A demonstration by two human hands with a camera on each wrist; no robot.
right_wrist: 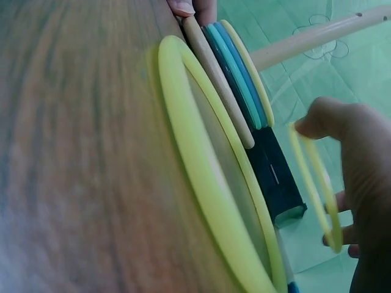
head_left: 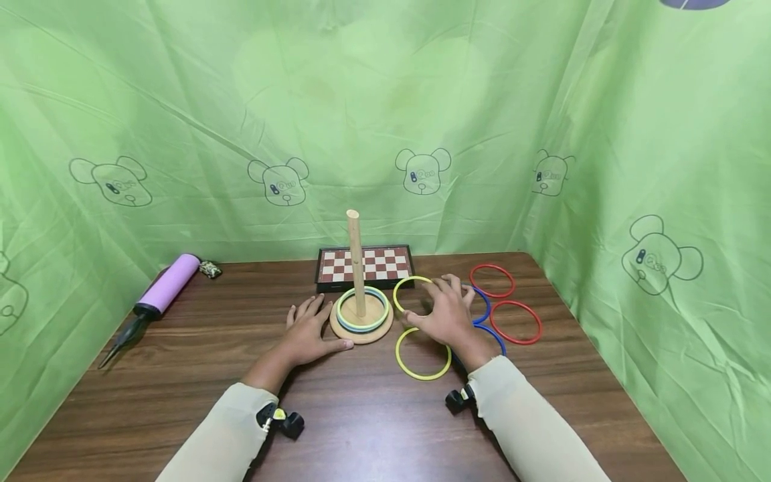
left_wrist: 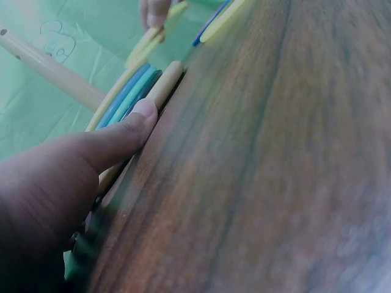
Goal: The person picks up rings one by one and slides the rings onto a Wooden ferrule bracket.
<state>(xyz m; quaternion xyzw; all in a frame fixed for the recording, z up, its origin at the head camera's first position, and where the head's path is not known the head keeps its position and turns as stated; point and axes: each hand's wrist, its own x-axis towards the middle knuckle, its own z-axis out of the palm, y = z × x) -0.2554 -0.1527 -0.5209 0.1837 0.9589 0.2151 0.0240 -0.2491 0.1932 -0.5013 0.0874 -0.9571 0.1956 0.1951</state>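
A wooden peg stand [head_left: 361, 327] stands mid-table with yellow, blue and teal rings [head_left: 362, 313] stacked round its upright peg [head_left: 355, 258]. My left hand [head_left: 310, 329] lies flat on the table beside it, and its thumb [left_wrist: 119, 139] touches the rim of the stand's base [left_wrist: 166, 82]. My right hand [head_left: 444, 309] is just right of the stand and pinches a thin yellow ring [right_wrist: 316, 183], lifted off the table. A second yellow ring [head_left: 423, 353] lies flat below that hand. It fills the right wrist view as the second yellow ring [right_wrist: 204, 177].
Two red rings [head_left: 515, 322] and blue rings [head_left: 484, 309] lie right of my right hand. A folded chessboard [head_left: 364, 264] sits behind the stand. A purple hand pump [head_left: 162, 289] and a small object [head_left: 209, 269] lie at the far left. Green cloth walls surround the table [head_left: 181, 388].
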